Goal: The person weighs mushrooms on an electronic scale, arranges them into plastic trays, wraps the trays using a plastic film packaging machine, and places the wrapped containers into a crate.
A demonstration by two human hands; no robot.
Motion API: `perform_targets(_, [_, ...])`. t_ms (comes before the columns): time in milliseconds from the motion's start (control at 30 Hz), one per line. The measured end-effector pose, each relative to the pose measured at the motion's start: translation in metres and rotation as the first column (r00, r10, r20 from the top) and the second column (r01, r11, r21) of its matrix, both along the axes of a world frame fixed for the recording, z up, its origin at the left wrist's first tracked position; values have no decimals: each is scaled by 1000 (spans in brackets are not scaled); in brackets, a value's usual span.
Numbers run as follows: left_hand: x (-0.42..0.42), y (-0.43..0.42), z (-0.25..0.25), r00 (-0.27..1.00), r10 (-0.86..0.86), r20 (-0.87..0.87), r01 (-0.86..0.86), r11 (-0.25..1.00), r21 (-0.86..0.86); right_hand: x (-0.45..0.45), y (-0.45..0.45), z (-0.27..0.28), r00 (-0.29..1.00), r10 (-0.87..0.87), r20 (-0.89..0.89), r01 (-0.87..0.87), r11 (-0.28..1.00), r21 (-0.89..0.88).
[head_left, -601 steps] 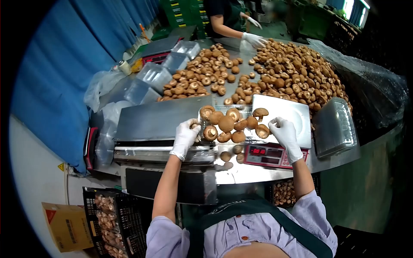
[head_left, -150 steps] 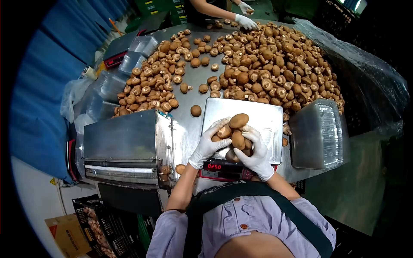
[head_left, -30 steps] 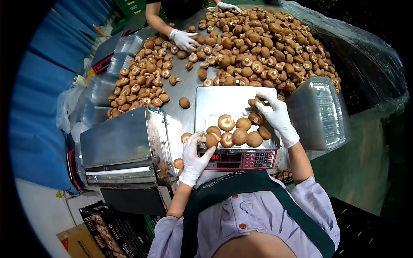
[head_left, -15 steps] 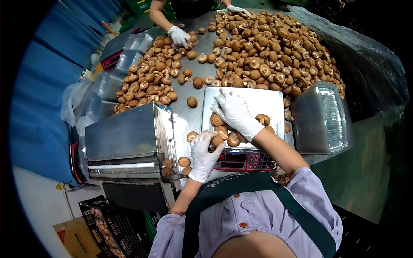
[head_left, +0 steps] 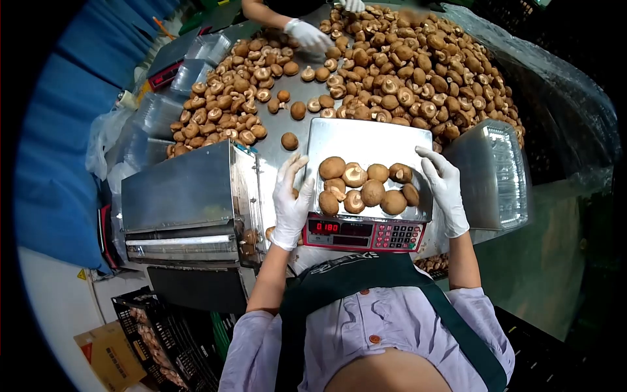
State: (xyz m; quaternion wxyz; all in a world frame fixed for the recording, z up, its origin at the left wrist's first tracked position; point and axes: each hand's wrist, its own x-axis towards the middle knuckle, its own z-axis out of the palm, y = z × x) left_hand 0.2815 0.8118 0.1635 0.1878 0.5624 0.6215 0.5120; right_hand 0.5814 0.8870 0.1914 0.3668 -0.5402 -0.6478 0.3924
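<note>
Several brown mushrooms [head_left: 373, 193] lie grouped on the steel pan of a red digital scale [head_left: 364, 233], whose lit display reads 0180. Some show their pale undersides. My left hand [head_left: 290, 201], in a white glove, is at the pan's left edge, fingers stretched out and nothing gripped. A mushroom partly shows behind its fingers. On the opposite side, my gloved right hand [head_left: 445, 189] is open beside the pan's right edge, holding nothing. Whether either hand touches the pan I cannot tell.
A large mushroom heap [head_left: 418, 72] covers the back right; a smaller pile [head_left: 222, 98] lies back left. Stacked clear plastic trays [head_left: 486, 176] stand right of the scale. A metal machine [head_left: 183, 189] stands left. Across the table is a co-worker's gloved hand [head_left: 308, 35].
Both my hands have left the mushrooms on the pan and moved apart to its left and right sides. The co-worker's gloved hand has shifted right, toward the large heap.
</note>
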Motion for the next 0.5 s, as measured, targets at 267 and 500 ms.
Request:
perform_targets(267, [41, 16, -5, 769, -369, -522, 369, 923, -108, -15, -39, -30, 853, 169, 494, -370, 863, 343])
perform_targets(500, [46, 16, -4, 727, -340, -597, 332, 935, -128, -14, -38, -38, 887, 33, 461, -286, 823, 491])
